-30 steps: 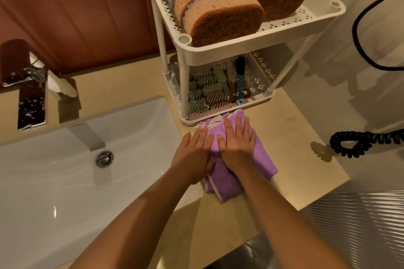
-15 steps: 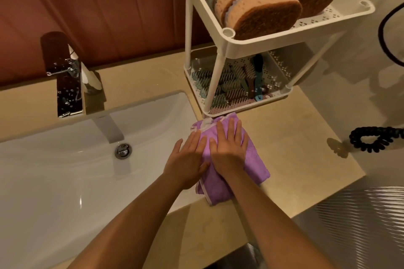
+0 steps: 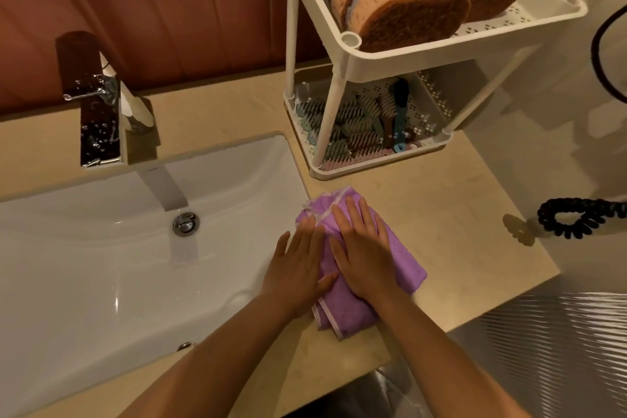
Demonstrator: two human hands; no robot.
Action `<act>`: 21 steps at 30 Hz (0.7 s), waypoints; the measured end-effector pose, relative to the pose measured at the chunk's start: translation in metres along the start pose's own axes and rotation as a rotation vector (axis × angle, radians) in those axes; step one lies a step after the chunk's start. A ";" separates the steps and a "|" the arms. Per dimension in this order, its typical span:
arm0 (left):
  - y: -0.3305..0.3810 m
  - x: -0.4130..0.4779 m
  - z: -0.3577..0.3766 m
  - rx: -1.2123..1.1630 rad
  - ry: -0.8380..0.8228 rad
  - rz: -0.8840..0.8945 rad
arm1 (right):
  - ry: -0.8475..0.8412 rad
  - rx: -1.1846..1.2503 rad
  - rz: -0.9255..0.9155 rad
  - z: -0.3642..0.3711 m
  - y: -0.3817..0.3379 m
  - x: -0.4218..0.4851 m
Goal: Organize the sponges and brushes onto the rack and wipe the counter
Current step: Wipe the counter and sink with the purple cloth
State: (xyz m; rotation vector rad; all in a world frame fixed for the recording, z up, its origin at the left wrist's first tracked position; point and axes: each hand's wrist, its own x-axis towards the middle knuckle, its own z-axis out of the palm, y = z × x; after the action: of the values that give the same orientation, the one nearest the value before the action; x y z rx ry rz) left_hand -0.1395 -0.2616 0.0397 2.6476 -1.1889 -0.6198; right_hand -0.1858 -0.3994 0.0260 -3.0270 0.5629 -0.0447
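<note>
Lower centre of the frame: left hand (image 3: pixel 298 268) and right hand (image 3: pixel 364 254) laid side by side, palms down, on a folded purple cloth (image 3: pixel 403 268); fingers (image 3: pixel 354 214) of both straight and close together, pressing flat, curled round nothing; left hand on the cloth's left edge, its outer side over the sink (image 3: pixel 101 265) rim; right hand across the cloth's middle.

Cloth flat on the beige counter (image 3: pixel 458 220), just right of the sink, near the front of the rack (image 3: pixel 407 54) but apart from it; pale hem visible at its upper and lower corners.

Upper right: white two-tier rack standing on the counter; on the top tier, sponges (image 3: pixel 400 7) set on edge in two rows, pink, blue and yellow layers, brown scouring faces toward the camera; on the bottom tier, brushes (image 3: pixel 359 125) lying packed together, one with a dark and teal handle toward the right.

Left half: white sink sunk into the counter, round metal drain (image 3: pixel 185 223) near its back wall; chrome faucet (image 3: pixel 98 112) behind it in the upper left, spotted with water drops.

Right edge, mid-height: black coiled cord (image 3: pixel 573 217), beyond the counter's right end.
</note>
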 end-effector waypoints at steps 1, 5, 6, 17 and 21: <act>0.005 0.001 0.003 0.000 0.016 0.005 | 0.001 0.006 -0.005 -0.001 0.006 -0.002; 0.025 0.001 0.010 0.004 0.019 0.008 | -0.022 0.011 -0.025 -0.003 0.026 -0.011; 0.032 0.001 0.010 0.000 0.038 0.000 | -0.026 0.015 -0.022 -0.004 0.030 -0.014; 0.092 0.010 0.024 0.128 0.243 -0.011 | -0.049 -0.031 0.073 -0.010 0.072 -0.059; 0.108 0.002 0.040 0.168 0.294 -0.052 | -0.035 0.027 -0.006 -0.014 0.087 -0.072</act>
State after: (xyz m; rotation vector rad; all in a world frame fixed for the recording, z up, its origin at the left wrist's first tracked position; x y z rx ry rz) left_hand -0.2286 -0.3350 0.0378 2.7893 -1.1321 -0.1325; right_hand -0.2849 -0.4553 0.0334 -2.9969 0.5451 0.0004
